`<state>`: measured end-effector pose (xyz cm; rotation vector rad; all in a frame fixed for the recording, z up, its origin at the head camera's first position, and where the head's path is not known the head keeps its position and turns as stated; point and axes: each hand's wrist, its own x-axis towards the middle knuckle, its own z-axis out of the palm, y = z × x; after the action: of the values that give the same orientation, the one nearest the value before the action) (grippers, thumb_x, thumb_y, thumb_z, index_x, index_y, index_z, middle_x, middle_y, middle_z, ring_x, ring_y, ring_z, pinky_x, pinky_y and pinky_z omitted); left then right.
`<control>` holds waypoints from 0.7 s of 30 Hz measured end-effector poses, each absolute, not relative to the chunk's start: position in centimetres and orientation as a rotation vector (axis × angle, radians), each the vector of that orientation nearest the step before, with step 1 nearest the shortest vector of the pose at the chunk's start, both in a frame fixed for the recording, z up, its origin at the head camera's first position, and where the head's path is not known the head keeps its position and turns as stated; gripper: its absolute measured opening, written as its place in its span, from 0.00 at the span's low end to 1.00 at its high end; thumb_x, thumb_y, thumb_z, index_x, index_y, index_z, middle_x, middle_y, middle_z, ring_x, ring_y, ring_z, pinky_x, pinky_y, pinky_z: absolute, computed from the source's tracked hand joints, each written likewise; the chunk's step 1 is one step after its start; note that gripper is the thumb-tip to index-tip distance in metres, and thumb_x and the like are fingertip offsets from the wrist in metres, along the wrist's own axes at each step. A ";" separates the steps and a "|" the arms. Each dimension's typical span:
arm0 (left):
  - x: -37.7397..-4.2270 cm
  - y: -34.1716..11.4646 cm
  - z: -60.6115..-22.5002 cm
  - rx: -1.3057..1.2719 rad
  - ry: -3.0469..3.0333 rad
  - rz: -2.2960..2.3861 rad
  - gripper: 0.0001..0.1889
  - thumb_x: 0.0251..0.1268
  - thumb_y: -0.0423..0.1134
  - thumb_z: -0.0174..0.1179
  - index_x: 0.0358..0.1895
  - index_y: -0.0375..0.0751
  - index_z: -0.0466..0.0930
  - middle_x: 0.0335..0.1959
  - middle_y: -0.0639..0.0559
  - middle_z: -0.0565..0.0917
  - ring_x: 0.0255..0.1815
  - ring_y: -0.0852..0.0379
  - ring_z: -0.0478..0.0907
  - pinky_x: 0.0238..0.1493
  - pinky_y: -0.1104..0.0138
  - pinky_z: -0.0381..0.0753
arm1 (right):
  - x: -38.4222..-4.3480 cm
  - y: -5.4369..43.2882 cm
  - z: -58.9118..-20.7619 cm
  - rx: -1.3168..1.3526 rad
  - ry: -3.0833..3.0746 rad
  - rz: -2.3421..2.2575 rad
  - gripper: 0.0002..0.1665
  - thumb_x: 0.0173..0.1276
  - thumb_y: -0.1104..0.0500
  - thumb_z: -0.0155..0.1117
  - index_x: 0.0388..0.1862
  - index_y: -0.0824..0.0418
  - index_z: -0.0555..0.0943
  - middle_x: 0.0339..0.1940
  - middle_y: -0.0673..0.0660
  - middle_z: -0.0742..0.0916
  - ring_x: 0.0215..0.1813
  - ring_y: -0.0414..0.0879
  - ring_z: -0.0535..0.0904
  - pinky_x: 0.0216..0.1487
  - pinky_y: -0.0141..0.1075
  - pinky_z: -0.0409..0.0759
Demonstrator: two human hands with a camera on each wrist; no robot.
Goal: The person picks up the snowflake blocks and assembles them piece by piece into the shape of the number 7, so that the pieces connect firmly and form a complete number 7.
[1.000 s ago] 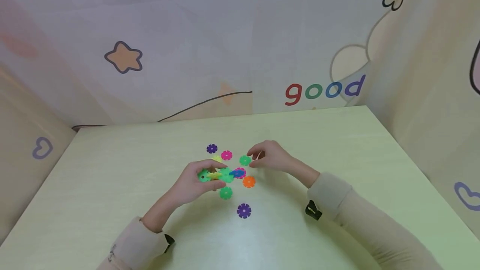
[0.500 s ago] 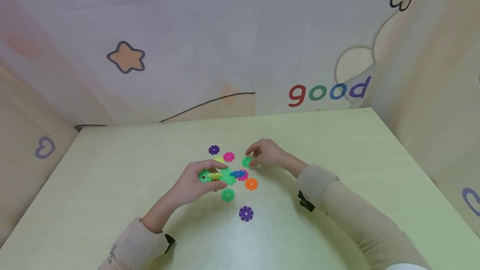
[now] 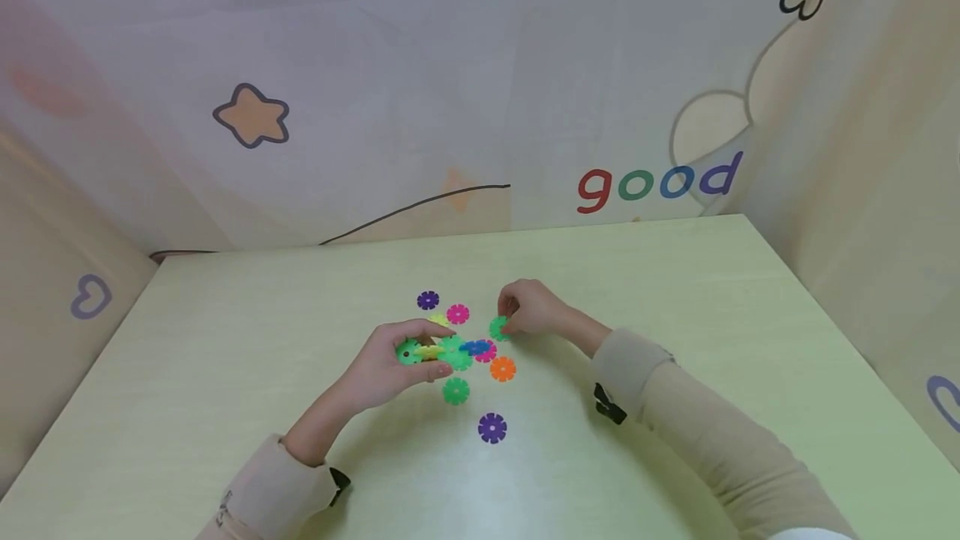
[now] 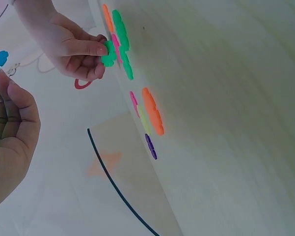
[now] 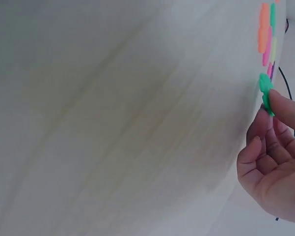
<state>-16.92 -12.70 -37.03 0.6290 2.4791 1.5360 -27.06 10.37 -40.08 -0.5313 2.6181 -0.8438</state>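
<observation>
My left hand holds a chain of joined snowflake discs between thumb and fingers, over the middle of the table. From left to right the chain runs green, yellow, green and blue; its left end is partly covered by the hand. To the right, my right hand pinches a loose green snowflake disc at its edge. In the right wrist view, thumb and index finger grip this green disc, with the other fingers curled below. The left wrist view shows it raised off the table.
Loose discs lie around the hands: purple, pink and yellow behind, orange at right, green and purple in front. A pink disc lies beneath the chain's blue end. Printed cloth backs the table.
My right hand has closed its thumb and fingers on the green disc, which has shifted slightly right and toward me. The left hand keeps its hold on the chain.
</observation>
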 end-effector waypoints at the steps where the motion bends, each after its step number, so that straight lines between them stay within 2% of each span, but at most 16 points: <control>1: -16.9 -12.7 -37.0 0.628 2.477 1.537 0.19 0.51 0.40 0.67 0.49 0.43 0.80 0.46 0.48 0.78 0.43 0.49 0.73 0.38 0.60 0.77 | -26.9 10.5 -40.0 -0.536 2.604 -0.873 0.09 0.53 0.65 0.68 0.33 0.62 0.79 0.28 0.54 0.78 0.33 0.46 0.71 0.34 0.32 0.74; 6: -16.8 -12.5 -37.1 0.618 2.474 1.542 0.19 0.51 0.40 0.68 0.49 0.43 0.80 0.44 0.48 0.78 0.43 0.50 0.73 0.37 0.60 0.77 | -26.2 11.5 -39.4 -0.546 2.510 -1.025 0.12 0.58 0.65 0.63 0.42 0.63 0.81 0.26 0.54 0.79 0.27 0.46 0.73 0.29 0.31 0.73; 9: -16.8 -12.5 -37.2 0.616 2.477 1.543 0.19 0.50 0.39 0.68 0.48 0.43 0.80 0.45 0.49 0.78 0.44 0.50 0.72 0.38 0.60 0.76 | -25.6 12.0 -39.1 -0.549 2.471 -1.091 0.12 0.60 0.65 0.62 0.44 0.64 0.81 0.24 0.55 0.80 0.25 0.47 0.73 0.27 0.30 0.73; 12: -16.8 -12.5 -37.2 0.621 2.470 1.552 0.19 0.51 0.38 0.68 0.48 0.42 0.80 0.44 0.49 0.78 0.41 0.50 0.74 0.36 0.61 0.76 | -25.0 12.4 -38.8 -0.555 2.455 -1.145 0.12 0.61 0.65 0.61 0.44 0.64 0.80 0.23 0.56 0.81 0.25 0.49 0.75 0.27 0.31 0.73; 18: -16.9 -12.4 -37.4 0.641 2.450 1.564 0.19 0.52 0.38 0.67 0.48 0.40 0.79 0.39 0.46 0.78 0.29 0.53 0.78 0.31 0.65 0.77 | -23.7 13.1 -38.3 -0.564 2.424 -1.266 0.12 0.60 0.64 0.62 0.44 0.66 0.79 0.23 0.60 0.81 0.28 0.53 0.78 0.30 0.33 0.76; 21: -16.9 -12.3 -37.5 0.650 2.454 1.563 0.19 0.52 0.38 0.67 0.48 0.40 0.79 0.39 0.46 0.78 0.29 0.53 0.78 0.30 0.65 0.77 | -22.8 13.4 -37.8 -0.561 2.404 -1.316 0.13 0.60 0.64 0.63 0.44 0.67 0.79 0.26 0.63 0.82 0.30 0.56 0.79 0.31 0.34 0.77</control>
<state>-16.91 -12.32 -37.49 0.6499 2.4538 1.5631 -22.83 13.41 -37.83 -0.5608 2.4043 -1.3161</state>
